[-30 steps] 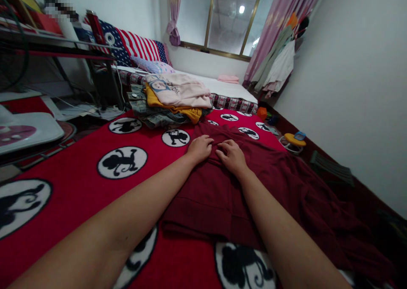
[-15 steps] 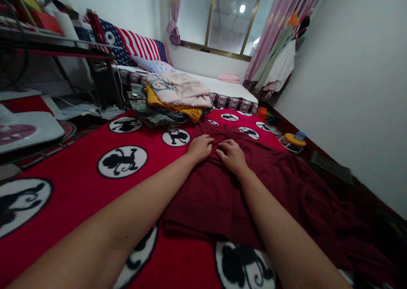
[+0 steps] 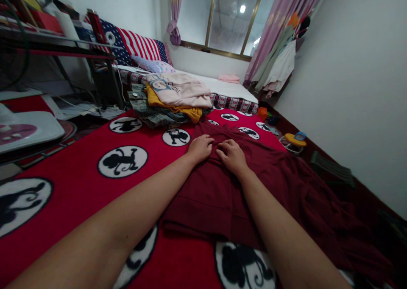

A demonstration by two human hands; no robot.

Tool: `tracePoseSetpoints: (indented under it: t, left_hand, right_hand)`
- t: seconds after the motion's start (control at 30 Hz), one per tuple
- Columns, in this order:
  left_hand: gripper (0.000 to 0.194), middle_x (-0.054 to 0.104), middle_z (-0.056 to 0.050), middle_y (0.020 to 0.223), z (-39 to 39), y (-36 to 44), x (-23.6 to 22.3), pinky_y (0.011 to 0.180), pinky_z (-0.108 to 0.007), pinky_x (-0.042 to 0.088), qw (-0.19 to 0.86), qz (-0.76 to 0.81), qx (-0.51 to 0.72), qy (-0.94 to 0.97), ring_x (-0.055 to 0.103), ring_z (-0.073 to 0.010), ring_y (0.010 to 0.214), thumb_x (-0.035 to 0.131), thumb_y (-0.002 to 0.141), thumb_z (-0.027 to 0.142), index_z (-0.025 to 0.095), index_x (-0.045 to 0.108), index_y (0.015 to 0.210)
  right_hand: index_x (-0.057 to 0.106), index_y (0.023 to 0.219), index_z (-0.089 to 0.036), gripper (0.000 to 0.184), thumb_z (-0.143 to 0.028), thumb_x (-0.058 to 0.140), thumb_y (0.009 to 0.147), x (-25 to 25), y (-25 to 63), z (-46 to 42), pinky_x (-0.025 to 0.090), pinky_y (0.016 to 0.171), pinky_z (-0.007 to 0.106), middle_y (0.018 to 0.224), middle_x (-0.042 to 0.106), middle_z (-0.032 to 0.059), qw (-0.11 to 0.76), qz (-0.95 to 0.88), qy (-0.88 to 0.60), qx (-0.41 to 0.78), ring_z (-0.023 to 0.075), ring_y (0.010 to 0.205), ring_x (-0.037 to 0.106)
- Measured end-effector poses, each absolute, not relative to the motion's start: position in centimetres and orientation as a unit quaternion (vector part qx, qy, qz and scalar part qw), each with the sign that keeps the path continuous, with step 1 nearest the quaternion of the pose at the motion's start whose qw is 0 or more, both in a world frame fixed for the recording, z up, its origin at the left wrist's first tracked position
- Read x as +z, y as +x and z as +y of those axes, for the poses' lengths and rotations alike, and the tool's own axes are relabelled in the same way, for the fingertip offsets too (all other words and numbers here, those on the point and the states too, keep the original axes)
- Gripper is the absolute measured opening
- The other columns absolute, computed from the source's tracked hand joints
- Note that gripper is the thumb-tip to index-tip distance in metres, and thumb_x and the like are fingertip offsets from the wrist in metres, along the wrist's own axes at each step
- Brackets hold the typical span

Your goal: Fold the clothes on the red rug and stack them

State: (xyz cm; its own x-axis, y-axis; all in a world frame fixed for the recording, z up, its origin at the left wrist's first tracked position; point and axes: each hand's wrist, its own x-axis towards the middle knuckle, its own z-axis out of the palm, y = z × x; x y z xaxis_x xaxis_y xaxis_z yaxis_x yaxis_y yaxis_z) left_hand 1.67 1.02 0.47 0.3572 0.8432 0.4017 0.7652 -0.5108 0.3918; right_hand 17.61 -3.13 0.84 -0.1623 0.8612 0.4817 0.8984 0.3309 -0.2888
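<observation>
- The left hand (image 3: 202,148) and the right hand (image 3: 232,155) rest at the centre of the frame, side by side with a small gap. Their fingers are bent down to the cloth; whether they pinch it, I cannot tell.
- Under them lies the dark red garment (image 3: 280,174), from the centre to the lower right of the frame. Its hem is at the lower centre, and its right part is bunched in many wrinkles.
- In my judgement, these wrinkles could become creases if the cloth is pressed before it is smoothed. The long right part could also slide, because its weight pulls unevenly.
- Beneath is the red blanket (image 3: 76,187) with round monkey pictures. It may shift together with the garment if the hands pull hard.
- Just beyond, at upper centre, stands the clothes pile (image 3: 178,106), pale pink on top, mustard and denim below. The garment's far end is close to it, so a careless push could perhaps disturb the loose layers.
- Farther behind is the bed (image 3: 197,77).
</observation>
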Motion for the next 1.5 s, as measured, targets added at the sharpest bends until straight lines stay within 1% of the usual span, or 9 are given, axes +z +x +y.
tracePoseSetpoints:
  t: [0.2, 0.7, 0.9, 1.1, 1.37, 1.5]
  left_hand:
    - [0.034, 0.061, -0.007, 0.131, 0.93, 1.71, 0.58, 0.107, -0.029, 0.042, 0.072, 0.496, 0.282, 0.818, 0.058, -0.0183, 0.120, 0.048, 0.091, 0.019, 0.020, 0.069, 0.117]
    - [0.033, 0.064, -0.006, 0.124, 1.25, 1.73, 0.30, 0.107, -0.029, 0.042, 0.064, 0.490, 0.286, 0.821, 0.058, -0.0180, 0.118, 0.047, 0.091, 0.019, 0.022, 0.070, 0.114]
    - [0.034, 0.063, -0.006, 0.127, 1.19, 1.70, 0.27, 0.107, -0.028, 0.042, 0.065, 0.489, 0.290, 0.820, 0.058, -0.0185, 0.118, 0.048, 0.091, 0.019, 0.021, 0.070, 0.116]
    - [0.033, 0.064, -0.006, 0.126, 1.14, 1.71, 0.30, 0.107, -0.028, 0.042, 0.066, 0.490, 0.291, 0.819, 0.058, -0.0178, 0.118, 0.048, 0.091, 0.019, 0.022, 0.070, 0.115]
    - [0.034, 0.063, -0.007, 0.128, 1.18, 1.71, 0.34, 0.108, -0.028, 0.041, 0.066, 0.486, 0.289, 0.822, 0.058, -0.0186, 0.119, 0.047, 0.091, 0.019, 0.019, 0.070, 0.116]
    - [0.033, 0.064, -0.006, 0.127, 1.19, 1.73, 0.32, 0.107, -0.028, 0.041, 0.062, 0.489, 0.285, 0.822, 0.058, -0.0186, 0.119, 0.048, 0.091, 0.019, 0.020, 0.070, 0.116]
  right_hand:
    - [0.072, 0.106, -0.021, 0.027, -0.034, 0.058, 0.086, 0.70, 17.66, -2.99, 0.048, 0.088, 0.034, 0.110, 0.064, 0.0084, 0.297, -0.762, -0.575, -0.033, 0.0221, 0.099, 0.060]
    - [0.072, 0.106, -0.022, 0.027, -0.034, 0.059, 0.086, 0.65, 17.73, -2.91, 0.047, 0.092, 0.036, 0.111, 0.064, 0.0086, 0.291, -0.762, -0.578, -0.033, 0.0227, 0.101, 0.059]
    - [0.072, 0.106, -0.021, 0.027, -0.034, 0.059, 0.086, 0.64, 17.74, -2.88, 0.048, 0.091, 0.035, 0.110, 0.064, 0.0087, 0.295, -0.763, -0.574, -0.029, 0.0226, 0.100, 0.060]
    - [0.072, 0.107, -0.022, 0.027, -0.034, 0.059, 0.087, 0.73, 17.71, -2.93, 0.048, 0.089, 0.034, 0.111, 0.064, 0.0084, 0.291, -0.762, -0.577, -0.031, 0.0222, 0.099, 0.060]
    - [0.072, 0.108, -0.019, 0.028, -0.033, 0.059, 0.087, 0.82, 17.58, -3.06, 0.047, 0.088, 0.033, 0.112, 0.064, 0.0093, 0.285, -0.760, -0.583, -0.035, 0.0226, 0.100, 0.059]
    - [0.072, 0.109, -0.019, 0.029, -0.033, 0.060, 0.087, 0.87, 17.52, -3.11, 0.047, 0.089, 0.033, 0.112, 0.064, 0.0093, 0.284, -0.761, -0.583, -0.034, 0.0222, 0.101, 0.059]
